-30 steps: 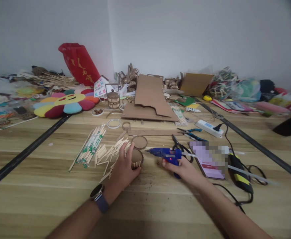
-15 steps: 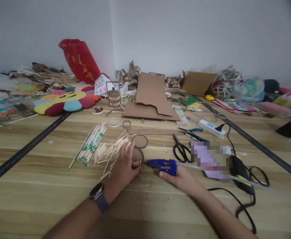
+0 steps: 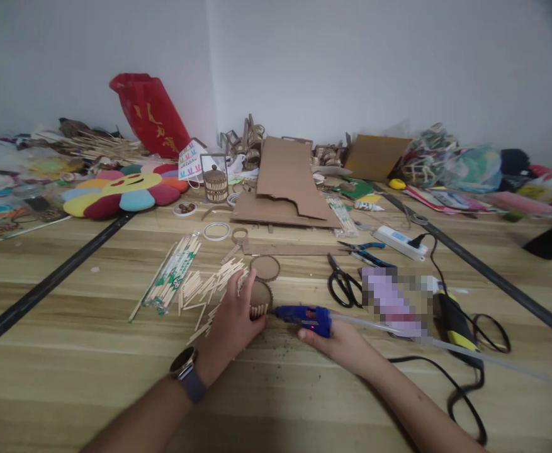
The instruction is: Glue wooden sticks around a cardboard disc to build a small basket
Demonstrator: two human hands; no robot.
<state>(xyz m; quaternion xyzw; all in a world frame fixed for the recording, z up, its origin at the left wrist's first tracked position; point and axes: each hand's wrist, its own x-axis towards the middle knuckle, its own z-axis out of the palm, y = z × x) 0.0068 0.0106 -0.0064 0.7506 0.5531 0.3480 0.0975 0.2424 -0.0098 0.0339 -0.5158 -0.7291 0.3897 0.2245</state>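
Note:
My left hand [image 3: 238,308] is closed around the near side of a round cardboard piece [image 3: 261,292] with short wooden sticks [image 3: 259,310] set along its edge. The hand covers part of it. In my right hand [image 3: 339,340] is a blue hot glue gun [image 3: 304,318], its tip at the right end of the stick row. A long clear glue stick [image 3: 374,325] runs out of the gun's back. Just beyond lies a second cardboard disc [image 3: 265,267]. Loose cut sticks [image 3: 209,286] are scattered left of my left hand.
Left lies a packet of sticks [image 3: 172,274]. To the right are black scissors [image 3: 344,283], blue-handled pliers [image 3: 370,246], a white power strip [image 3: 401,242] and a black cable [image 3: 436,371]. Cardboard sheets [image 3: 287,182], a lidded stick bucket [image 3: 216,184] and a flower cushion [image 3: 129,189] stand farther back.
The glue gun and my right hand have shifted slightly left and tilted, so the glue stick's tail now reaches lower right. My left hand stays in place on the round piece.

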